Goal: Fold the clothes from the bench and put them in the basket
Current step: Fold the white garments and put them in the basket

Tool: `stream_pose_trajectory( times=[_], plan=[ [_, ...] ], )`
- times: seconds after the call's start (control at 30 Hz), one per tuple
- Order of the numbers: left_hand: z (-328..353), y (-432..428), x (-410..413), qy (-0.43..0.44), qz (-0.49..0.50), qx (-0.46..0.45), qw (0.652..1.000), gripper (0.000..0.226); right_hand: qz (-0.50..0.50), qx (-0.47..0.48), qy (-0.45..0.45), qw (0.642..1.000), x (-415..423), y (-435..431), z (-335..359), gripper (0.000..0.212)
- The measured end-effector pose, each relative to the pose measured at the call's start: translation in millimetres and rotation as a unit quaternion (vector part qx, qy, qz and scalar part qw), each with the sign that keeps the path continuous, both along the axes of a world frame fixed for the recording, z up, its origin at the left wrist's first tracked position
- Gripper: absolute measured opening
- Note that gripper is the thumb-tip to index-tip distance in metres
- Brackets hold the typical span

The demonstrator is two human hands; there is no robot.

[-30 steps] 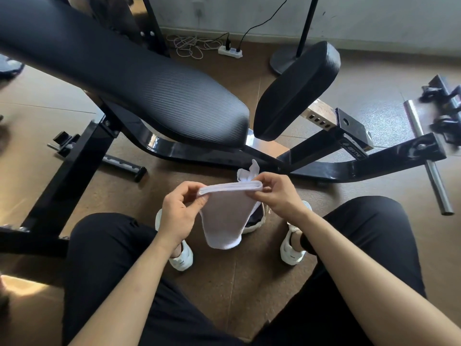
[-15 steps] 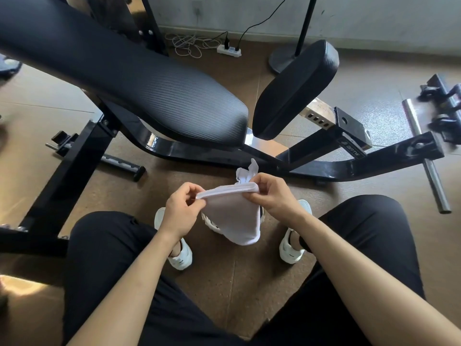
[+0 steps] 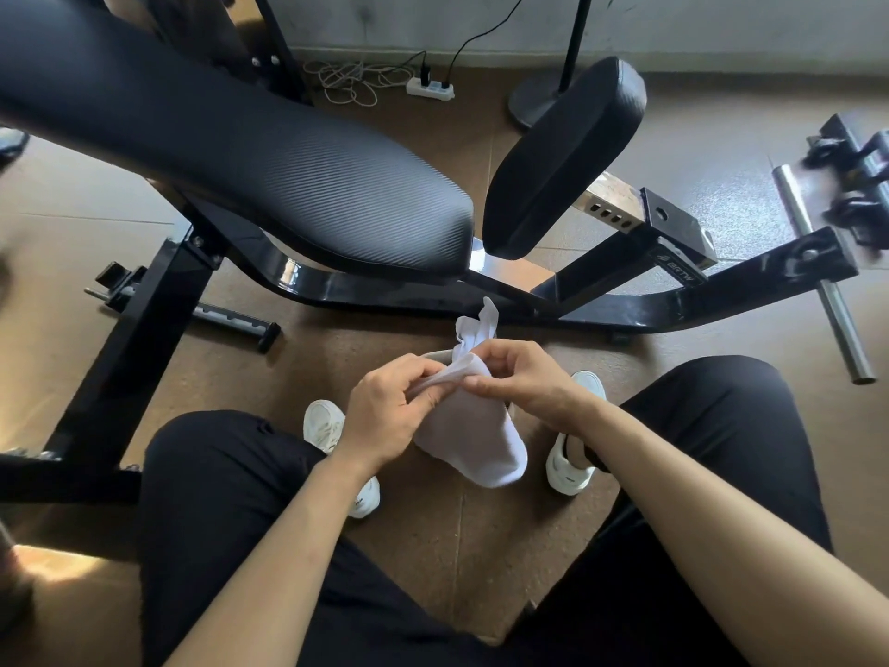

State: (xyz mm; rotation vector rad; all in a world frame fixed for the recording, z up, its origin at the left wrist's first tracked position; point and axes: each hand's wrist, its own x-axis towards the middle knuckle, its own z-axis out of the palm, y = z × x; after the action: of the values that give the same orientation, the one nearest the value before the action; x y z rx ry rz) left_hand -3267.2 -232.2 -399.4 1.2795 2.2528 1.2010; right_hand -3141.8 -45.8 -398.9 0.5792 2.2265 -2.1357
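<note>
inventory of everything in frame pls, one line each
sock: one bundle, white, in both hands
back pad: one, black, upper left
seat pad: one, black, top centre
bench frame: one, black, on the floor
power strip: one, white, by the wall
cable coil: one, white, beside the power strip
stand base: one, black, by the wall
steel bar: one, silver, right
shoes: two, white, on the floor
left hand: one, pinches the sock
right hand: one, pinches the sock
</note>
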Motion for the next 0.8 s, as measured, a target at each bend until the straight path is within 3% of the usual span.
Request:
stream_pose_trajectory(
  times=[0.1, 0.23, 0.5, 0.8],
  plan=[
    [5.4, -2.1, -1.8, -0.051, 0.008, 0.033, 0.998, 0.023, 0.078, -0.001, -0.054, 0.995, 2.2, 6.8, -6.6, 0.036],
    [19.0, -9.0, -3.5, -0.082, 0.042, 0.077, 0.993, 0.023, 0.101, 0.068, -0.102, 0.987, -0.1, 6.2, -19.8, 0.021],
    [15.0, -35.3, -36.4, -0.135, 0.254, 0.132, 0.949, 0.006, 0.104, 0.198, -0.161, 0.961, 2.9, 14.0, -38.2, 0.029],
    [-3.2, -45.8, -53.8, -0.227, 0.423, 0.110, 0.870, 0.020, -0.002, 0.087, -0.138, 0.987, 16.9, 35.2, -33.4, 0.016]
  ],
)
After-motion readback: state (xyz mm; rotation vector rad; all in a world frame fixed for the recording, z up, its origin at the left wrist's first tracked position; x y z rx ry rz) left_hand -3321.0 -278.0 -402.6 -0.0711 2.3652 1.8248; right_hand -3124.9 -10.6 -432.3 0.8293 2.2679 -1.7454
